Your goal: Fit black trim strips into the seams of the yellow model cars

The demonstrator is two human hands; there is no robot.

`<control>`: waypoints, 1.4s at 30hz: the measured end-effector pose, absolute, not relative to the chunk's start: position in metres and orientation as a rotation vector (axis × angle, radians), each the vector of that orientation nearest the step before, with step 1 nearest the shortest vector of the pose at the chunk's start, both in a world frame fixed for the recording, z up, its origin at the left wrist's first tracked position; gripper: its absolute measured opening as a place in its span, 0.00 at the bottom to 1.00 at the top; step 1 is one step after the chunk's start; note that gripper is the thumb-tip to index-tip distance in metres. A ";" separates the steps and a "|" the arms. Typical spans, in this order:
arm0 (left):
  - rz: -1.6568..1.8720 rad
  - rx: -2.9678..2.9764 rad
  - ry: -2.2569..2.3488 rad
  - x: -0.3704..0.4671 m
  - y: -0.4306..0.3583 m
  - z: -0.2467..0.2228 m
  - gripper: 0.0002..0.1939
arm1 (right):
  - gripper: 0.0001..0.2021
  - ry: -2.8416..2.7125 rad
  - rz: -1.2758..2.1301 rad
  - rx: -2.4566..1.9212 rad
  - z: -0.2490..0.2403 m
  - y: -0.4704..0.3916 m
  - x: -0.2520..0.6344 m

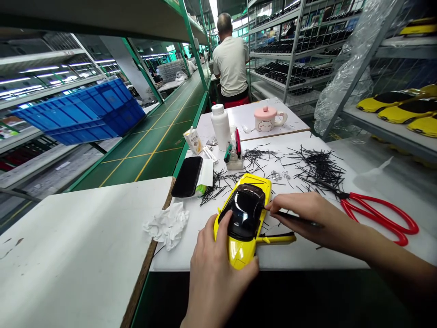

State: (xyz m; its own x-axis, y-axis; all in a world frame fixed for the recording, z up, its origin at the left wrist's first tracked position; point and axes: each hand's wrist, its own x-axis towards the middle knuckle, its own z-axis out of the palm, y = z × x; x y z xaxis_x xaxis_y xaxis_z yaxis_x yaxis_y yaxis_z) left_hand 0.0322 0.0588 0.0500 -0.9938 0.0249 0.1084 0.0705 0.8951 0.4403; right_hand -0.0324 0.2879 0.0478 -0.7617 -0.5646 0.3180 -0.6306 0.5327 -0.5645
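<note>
A yellow model car (241, 253) with a glossy black roof stands over the white tabletop, one door swung out at its right side. My left hand (215, 259) grips the car's near end, its fingers along the left side and the thumb at the front. Between the fingertips of my right hand (300, 209) is a slim black pen-like tool (300, 219). Its tip meets the car's right side near the open doorway; the exact contact is too small to make out. Red-handled scissors (382, 212) lie beside my right forearm.
Black thin strips (321, 166) are strewn behind the car, with small clear bits (280, 175) among them. Farther back stand a white bottle (221, 127) and a lidded mug (266, 120). A phone (187, 176) and crumpled tissue (169, 225) lie left. Ahead sits a person (230, 64).
</note>
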 end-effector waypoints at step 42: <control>-1.431 -1.089 -2.935 -0.092 0.071 0.055 0.07 | 0.19 -2.851 1.558 0.376 0.042 0.356 -0.038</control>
